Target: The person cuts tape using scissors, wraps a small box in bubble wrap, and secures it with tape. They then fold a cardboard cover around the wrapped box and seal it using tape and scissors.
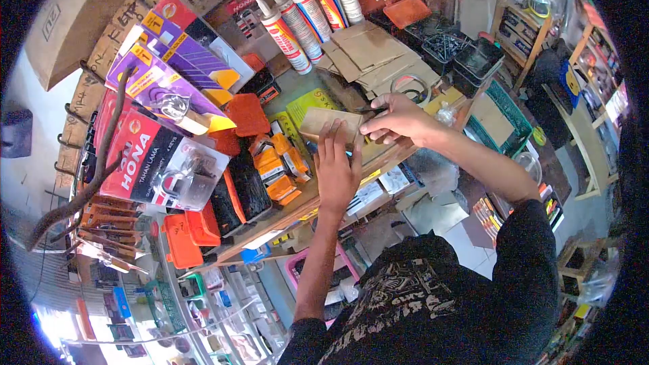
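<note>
A folded piece of brown cardboard (pixel 312 120) lies at the near edge of the wooden counter. My left hand (pixel 336 165) holds it, with the fingers laid over its face and the thumb by its right side. At the cardboard's right end, my right hand (pixel 402 122) is closed around a slim dark tool (pixel 367 109); its tip points left, and its exact kind is hidden by the fingers. Beneath and behind the cardboard shows a yellow-green packet (pixel 309 105). Flat brown cardboard sheets (pixel 372 54) are stacked just beyond my right hand.
Several sealant tubes (pixel 284 40) stand at the back. Packaged padlocks (pixel 169 162) hang at left, close to orange boxes (pixel 274 165). Black bins of screws (pixel 446 47) and a roll of tape (pixel 410 88) sit to the right. Below is a green basket (pixel 517 111).
</note>
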The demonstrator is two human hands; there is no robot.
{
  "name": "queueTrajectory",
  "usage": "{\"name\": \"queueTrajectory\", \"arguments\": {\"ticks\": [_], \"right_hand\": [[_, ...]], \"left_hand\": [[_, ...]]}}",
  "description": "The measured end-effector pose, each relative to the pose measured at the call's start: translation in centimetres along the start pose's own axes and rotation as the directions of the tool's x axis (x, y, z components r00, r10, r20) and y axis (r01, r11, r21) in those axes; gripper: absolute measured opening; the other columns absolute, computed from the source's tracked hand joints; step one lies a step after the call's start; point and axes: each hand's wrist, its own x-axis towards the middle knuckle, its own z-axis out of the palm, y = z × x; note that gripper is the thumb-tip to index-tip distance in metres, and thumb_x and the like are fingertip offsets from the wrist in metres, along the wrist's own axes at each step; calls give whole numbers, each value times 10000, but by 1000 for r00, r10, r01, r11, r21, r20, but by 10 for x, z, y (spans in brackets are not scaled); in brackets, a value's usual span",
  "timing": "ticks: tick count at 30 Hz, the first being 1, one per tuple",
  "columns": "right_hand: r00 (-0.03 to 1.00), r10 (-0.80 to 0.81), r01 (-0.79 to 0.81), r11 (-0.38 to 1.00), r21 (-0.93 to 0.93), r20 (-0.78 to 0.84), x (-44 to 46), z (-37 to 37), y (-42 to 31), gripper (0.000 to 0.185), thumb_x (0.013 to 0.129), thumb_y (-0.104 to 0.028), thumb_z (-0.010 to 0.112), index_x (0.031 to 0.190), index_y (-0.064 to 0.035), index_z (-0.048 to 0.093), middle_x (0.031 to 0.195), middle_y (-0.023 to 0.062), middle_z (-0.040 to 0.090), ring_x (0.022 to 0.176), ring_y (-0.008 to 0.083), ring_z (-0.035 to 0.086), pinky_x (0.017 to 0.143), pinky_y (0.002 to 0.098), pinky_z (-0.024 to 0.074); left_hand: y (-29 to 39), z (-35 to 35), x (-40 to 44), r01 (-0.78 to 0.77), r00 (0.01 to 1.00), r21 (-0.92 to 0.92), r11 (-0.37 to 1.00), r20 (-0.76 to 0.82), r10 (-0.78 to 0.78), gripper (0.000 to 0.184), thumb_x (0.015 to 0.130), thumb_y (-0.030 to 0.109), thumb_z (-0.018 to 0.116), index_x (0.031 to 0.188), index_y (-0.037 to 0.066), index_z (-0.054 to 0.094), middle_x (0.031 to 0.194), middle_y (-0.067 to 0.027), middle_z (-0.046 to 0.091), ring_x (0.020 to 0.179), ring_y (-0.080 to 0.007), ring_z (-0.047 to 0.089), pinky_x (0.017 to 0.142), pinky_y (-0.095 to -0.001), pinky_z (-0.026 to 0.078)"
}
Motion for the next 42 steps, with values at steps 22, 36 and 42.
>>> {"name": "queueTrajectory", "arguments": {"ticks": [22, 36, 42], "right_hand": [[997, 62, -63, 998, -23, -45, -5, 9, -14, 735, 739, -114, 837, 1306, 33, 394, 889, 103, 714, 716, 151, 685, 566, 285, 565], [998, 52, -52, 999, 9, -16, 3, 5, -1, 738, 760, -162, 809, 1338, -15, 375, 922, 76, 733, 762, 152, 696, 627, 340, 567], [997, 56, -53, 997, 49, -54, -4, 11, -8, 683, 747, -79, 816, 1284, 23, 406, 887, 93, 696, 701, 136, 675, 531, 276, 563]], "left_hand": [[-2, 2, -2, -43, 998, 47, 998, -51, 45, 522, 917, 180, 634, 1400, 78, 464, 1407, -146, 479, 1350, -363, 413, 1015, -489, 417], [-2, 1, 0, -64, 997, 38, 997, -43, 66, 492, 916, 183, 631, 1392, 167, 509, 1381, -145, 489, 1340, -359, 421, 988, -500, 432], [-4, 2, 0, -77, 996, 39, 996, -38, 78, 500, 916, 177, 630, 1402, 168, 512, 1380, -151, 487, 1329, -378, 426, 990, -499, 433]]}}
